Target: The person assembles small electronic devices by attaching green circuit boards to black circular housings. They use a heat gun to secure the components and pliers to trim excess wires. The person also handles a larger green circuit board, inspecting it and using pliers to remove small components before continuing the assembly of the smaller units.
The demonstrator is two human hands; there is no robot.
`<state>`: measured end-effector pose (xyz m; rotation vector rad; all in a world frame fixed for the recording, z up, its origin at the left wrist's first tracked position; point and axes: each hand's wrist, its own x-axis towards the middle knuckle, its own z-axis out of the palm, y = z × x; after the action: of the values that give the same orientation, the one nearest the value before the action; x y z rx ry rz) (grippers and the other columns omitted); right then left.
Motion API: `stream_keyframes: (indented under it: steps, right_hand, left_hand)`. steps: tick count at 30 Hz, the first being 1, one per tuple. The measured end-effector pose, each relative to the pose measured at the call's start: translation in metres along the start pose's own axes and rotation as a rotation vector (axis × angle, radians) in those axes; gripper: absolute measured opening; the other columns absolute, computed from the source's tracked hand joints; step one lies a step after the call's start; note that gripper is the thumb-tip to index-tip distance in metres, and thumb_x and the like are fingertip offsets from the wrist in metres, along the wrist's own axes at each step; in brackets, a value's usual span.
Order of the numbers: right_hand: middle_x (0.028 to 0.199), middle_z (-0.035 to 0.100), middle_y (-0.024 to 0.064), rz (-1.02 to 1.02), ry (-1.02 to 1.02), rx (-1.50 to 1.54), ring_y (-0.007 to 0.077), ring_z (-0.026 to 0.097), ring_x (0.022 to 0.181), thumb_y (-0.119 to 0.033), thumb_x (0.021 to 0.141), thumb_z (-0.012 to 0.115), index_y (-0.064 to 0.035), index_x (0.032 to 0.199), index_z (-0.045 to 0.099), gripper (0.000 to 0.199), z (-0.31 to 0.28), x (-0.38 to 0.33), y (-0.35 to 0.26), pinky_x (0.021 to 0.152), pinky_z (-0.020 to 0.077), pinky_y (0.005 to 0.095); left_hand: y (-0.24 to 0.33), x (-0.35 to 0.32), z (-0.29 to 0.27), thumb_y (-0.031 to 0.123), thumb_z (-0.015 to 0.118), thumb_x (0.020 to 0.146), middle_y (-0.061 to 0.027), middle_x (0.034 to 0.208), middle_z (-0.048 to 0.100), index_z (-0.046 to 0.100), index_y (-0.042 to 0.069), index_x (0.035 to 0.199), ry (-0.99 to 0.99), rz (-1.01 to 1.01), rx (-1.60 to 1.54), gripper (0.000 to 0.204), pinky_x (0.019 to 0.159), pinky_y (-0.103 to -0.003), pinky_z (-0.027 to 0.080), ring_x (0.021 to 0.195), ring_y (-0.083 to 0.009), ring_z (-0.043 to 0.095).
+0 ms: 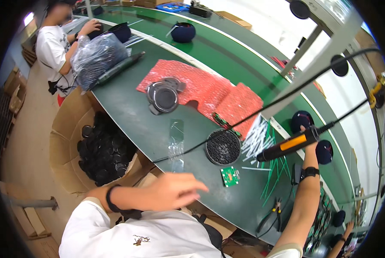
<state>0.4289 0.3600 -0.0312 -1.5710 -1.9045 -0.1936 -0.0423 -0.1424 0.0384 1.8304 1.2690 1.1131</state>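
My left hand (179, 189) hovers over the table's near edge, slightly blurred, fingers stretched out and nothing visible in it. My right arm reaches across to the green belt, where my right hand (306, 136) is at a dark blue round housing (302, 120). A fingertip lies against the housing; the other fingers are hidden, partly by the hanging black-and-orange electric screwdriver (289, 144). Nearer me lie a small green circuit board (230, 176) and a round tray of black screws (223, 147). A second dark blue housing (324, 152) sits beside my right wrist.
White and green strips (257, 138) lie beside the screws. Pliers (277, 210) rest near the front edge. Red bubble wrap (192, 84) bears black round parts (164, 97). A carton of black parts (65, 142) stands at left, near another person (55, 43). The screwdriver's cable crosses the table.
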Motion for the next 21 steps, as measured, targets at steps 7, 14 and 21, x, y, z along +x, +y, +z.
stream_keyframes:
  steps: [7, 14, 21]
  right_hand:
    - [0.107, 0.071, 0.0204, -0.13, -0.135, 0.043, 0.0358, 0.07, 0.106, -0.025, 0.091, 0.068, -0.0026, 0.124, 0.061, 0.04, -0.094, -0.059, -0.083, 0.093, 0.0515, 0.042]
    - [0.065, 0.064, 0.0035, 0.191, -0.491, 0.389, 0.0108, 0.059, 0.058, -0.004, 0.09, 0.071, 0.0002, 0.085, 0.065, 0.009, -0.222, -0.265, -0.224, 0.055, 0.0476, 0.0278]
    - [0.077, 0.07, 0.0112, 0.486, -0.346, 0.384, 0.0249, 0.066, 0.068, -0.016, 0.095, 0.072, -0.0012, 0.095, 0.07, 0.015, -0.226, -0.405, -0.242, 0.062, 0.0523, 0.0321]
  left_hand:
    - [-0.09, 0.132, -0.198, 0.021, 0.069, 0.097, -0.0093, 0.087, 0.074, 0.071, 0.001, 0.109, 0.515, -0.051, 0.585, 0.022, 0.067, -0.032, 0.054, 0.075, -0.0103, 0.065]
    - [-0.247, 0.302, -0.304, 0.047, 0.065, 0.1, -0.0125, 0.076, 0.075, 0.072, -0.005, 0.093, 0.463, -0.802, 0.571, 0.053, 0.058, -0.038, 0.054, 0.061, -0.0197, 0.071]
    - [-0.278, 0.335, -0.316, 0.038, 0.058, 0.105, 0.0011, 0.08, 0.07, 0.075, 0.011, 0.098, 0.517, -0.348, 0.104, 0.033, 0.058, -0.028, 0.043, 0.069, -0.0107, 0.062]
